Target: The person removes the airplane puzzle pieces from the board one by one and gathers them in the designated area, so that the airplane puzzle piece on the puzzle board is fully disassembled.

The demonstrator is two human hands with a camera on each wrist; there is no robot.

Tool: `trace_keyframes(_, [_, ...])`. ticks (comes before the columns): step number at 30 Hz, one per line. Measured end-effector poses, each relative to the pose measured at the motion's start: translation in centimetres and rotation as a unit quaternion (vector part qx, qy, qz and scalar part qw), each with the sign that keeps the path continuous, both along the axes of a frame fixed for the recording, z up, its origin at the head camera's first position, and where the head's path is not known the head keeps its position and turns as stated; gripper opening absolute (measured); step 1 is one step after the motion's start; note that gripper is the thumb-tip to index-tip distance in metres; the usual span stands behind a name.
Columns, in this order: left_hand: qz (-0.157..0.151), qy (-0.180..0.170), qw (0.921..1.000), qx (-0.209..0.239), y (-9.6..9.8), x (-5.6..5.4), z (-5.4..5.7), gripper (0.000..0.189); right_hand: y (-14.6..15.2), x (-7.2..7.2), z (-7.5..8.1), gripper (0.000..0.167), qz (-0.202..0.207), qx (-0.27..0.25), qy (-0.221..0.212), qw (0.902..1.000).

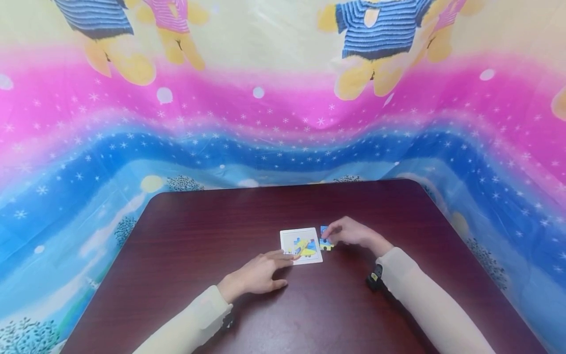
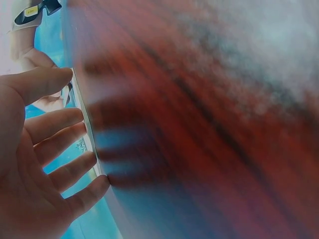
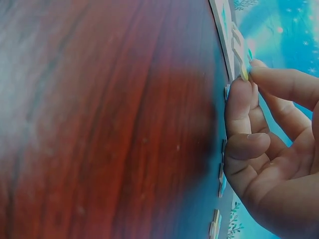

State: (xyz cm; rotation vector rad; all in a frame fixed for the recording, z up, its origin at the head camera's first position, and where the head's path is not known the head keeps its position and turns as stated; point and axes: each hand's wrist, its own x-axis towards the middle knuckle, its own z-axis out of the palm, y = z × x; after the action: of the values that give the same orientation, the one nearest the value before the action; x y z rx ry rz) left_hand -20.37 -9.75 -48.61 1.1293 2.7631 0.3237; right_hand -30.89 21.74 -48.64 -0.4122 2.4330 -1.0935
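Note:
A square puzzle board point(image 1: 288, 237) with a white rim lies on the dark table, a yellow and blue picture partly filling its middle. My left hand point(image 1: 262, 273) rests at the board's lower left corner, its fingers spread and fairly straight; in the left wrist view the fingertips point(image 2: 75, 115) touch down along the surface. Just right of the board, my right hand point(image 1: 352, 233) pinches a blue and yellow jigsaw piece point(image 3: 241, 52) between thumb and fingers. The piece is tilted up beside the board's edge, and the fingers hide part of it.
The dark red-brown table point(image 1: 212, 221) spreads around the board. In the right wrist view several flat pieces point(image 3: 215, 225) lie on the table near the right hand, seen edge-on. A patterned cloth point(image 1: 265, 118) hangs behind the table and along its sides.

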Motion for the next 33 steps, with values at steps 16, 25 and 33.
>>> trace_keyframes(16, [0.015,-0.003,0.9998,-0.009,-0.05,0.1,0.04,0.054,-0.07,0.47,0.29,0.019,-0.003,0.025,0.02,0.9995])
trace_keyframes(25, [0.016,0.001,0.9998,-0.009,0.03,0.11,-0.04,0.054,-0.13,0.49,0.29,0.017,-0.008,0.023,0.028,0.9993])
trace_keyframes(33, [0.008,0.004,0.9999,-0.005,0.02,0.1,-0.06,0.054,-0.18,0.39,0.21,0.017,-0.013,0.027,0.02,0.9994])
